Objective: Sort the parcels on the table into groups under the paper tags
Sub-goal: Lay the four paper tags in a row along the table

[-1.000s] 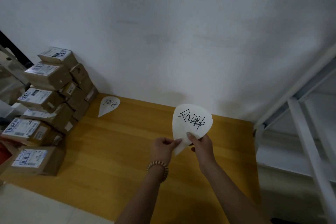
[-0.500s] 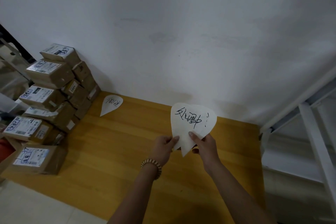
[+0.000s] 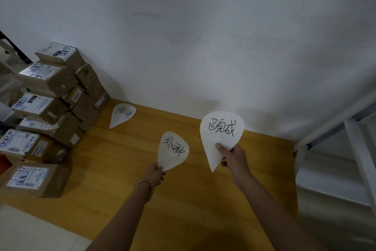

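Observation:
My left hand (image 3: 155, 173), with a bead bracelet at the wrist, pinches the tip of a white teardrop paper tag (image 3: 173, 150) with black handwriting, held low over the wooden table (image 3: 114, 169). My right hand (image 3: 234, 159) grips a second, larger handwritten tag (image 3: 220, 134), raised above the table's right part. A third tag (image 3: 122, 114) lies flat near the wall at the back left. Several brown cardboard parcels (image 3: 46, 79) with white shipping labels are stacked at the table's left end against the wall.
A white wall (image 3: 203, 47) runs along the table's far edge. White metal shelving (image 3: 354, 145) stands just past the table's right edge. One parcel (image 3: 34, 179) lies alone at the front left. A pale floor shows at the bottom left.
Both hands held the two tags together as one stack; now they have parted, the left keeping one tag and the right lifting the other out to the right.

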